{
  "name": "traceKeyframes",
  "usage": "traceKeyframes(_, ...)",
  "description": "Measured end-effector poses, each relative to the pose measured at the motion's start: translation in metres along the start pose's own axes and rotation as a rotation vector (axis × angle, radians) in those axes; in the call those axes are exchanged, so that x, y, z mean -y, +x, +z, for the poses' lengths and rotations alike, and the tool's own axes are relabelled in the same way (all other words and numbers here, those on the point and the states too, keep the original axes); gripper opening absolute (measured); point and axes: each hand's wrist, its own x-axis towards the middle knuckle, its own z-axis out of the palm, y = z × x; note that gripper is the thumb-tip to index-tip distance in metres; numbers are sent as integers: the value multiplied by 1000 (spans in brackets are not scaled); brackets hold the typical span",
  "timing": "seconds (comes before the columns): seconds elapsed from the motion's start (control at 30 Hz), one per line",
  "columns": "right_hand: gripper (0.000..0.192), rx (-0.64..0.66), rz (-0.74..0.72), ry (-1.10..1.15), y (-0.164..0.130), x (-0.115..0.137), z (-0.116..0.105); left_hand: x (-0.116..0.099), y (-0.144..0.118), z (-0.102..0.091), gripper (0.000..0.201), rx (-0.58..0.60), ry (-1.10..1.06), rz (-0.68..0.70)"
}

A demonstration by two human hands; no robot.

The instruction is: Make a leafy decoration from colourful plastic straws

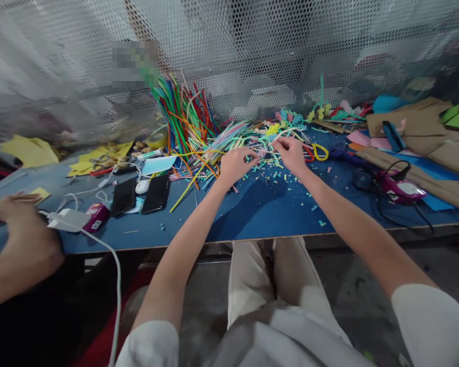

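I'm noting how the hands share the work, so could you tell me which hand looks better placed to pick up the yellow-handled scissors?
Probably the right hand. It sits just left of the yellow-handled scissors on the blue table. The left hand lies farther off and would have to cross over.

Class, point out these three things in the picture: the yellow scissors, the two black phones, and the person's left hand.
Yellow scissors (pixel 320 151), head view, on the yellow handle loop.
Black phones (pixel 156 193), head view, on the right phone's screen.
Left hand (pixel 235 165), head view, on the back of the hand.
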Motion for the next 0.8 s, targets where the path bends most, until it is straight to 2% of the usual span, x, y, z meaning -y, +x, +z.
traceKeyframes(0.13,45,8,-16,-32,-6,-1,3,11,-5,18,18,46,19,-23)
traceKeyframes(0.23,43,29,-79,-133,-12,0,7,22,-14,26,22,62,29,-13)
traceKeyframes(0.4,40,51,-176,-244,-18,-6,14,26,-16,24,28,70,-69,-36)
traceKeyframes(0.57,33,-2,-164,-188,-20,-10,16,22,-12,25,18,61,-225,-62)
traceKeyframes(0.7,37,7,-149,-168,-21,-10,16,20,-14,23,20,30,-216,-48)
traceKeyframes(0.8,36,8,-157,-151,-22,-11,17,16,-15,19,24,-40,-208,-7)
